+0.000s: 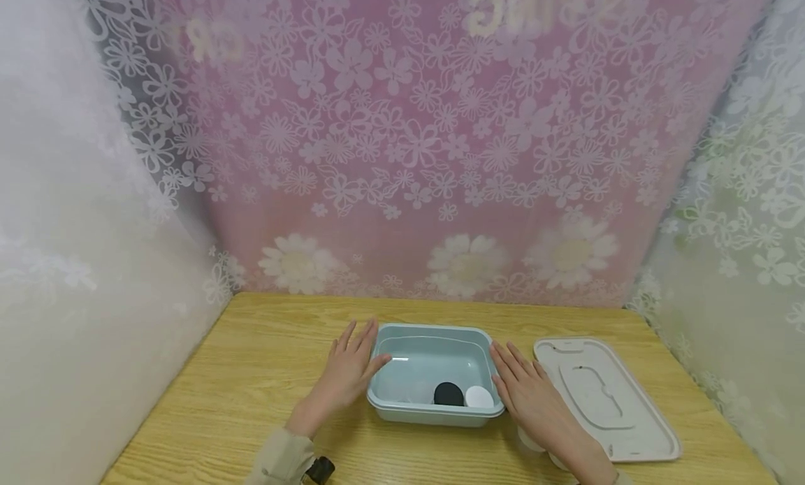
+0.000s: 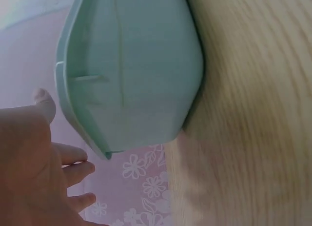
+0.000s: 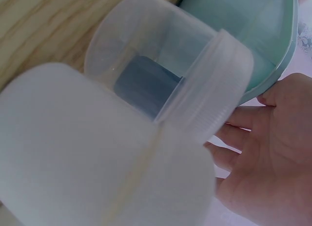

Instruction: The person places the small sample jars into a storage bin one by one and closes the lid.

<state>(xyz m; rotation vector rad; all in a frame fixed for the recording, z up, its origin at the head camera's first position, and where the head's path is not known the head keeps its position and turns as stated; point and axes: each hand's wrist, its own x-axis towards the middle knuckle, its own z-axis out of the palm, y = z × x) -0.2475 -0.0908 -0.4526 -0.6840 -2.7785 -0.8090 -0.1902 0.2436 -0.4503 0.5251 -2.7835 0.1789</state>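
A pale blue plastic basin stands on the wooden table between my two hands. My left hand is at its left rim, fingers straight and thumb reaching over the edge. Along the right rim lies my right hand, fingers extended; in the right wrist view a finger appears to touch the rim. Inside the basin, near its front wall, are a black round piece and a white round piece. Something transparent beside them is hard to make out.
A flat white lid lies right of the basin. Under my right wrist stand a clear jar with a translucent screw cap and a white container, mostly hidden in the head view. Floral curtains surround the table.
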